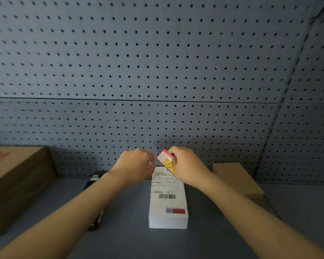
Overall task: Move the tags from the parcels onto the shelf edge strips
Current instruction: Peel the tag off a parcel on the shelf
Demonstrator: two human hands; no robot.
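A white parcel (pixel 168 202) with a printed label, a barcode and a grey-and-red sticker lies lengthwise on the blue shelf (pixel 131 238). Above its far end my right hand (pixel 187 165) pinches a red, yellow and white tag (pixel 166 160), tilted and lifted off the parcel. My left hand (pixel 137 163) is right beside the tag's left edge, fingers curled; whether it touches the tag is hidden. No shelf edge strip is visible.
A large brown carton (pixel 15 184) stands at the left. A smaller brown box (pixel 238 178) lies at the right behind my right forearm. A dark object (pixel 95 219) lies under my left forearm. Grey pegboard (pixel 157 71) forms the back and right walls.
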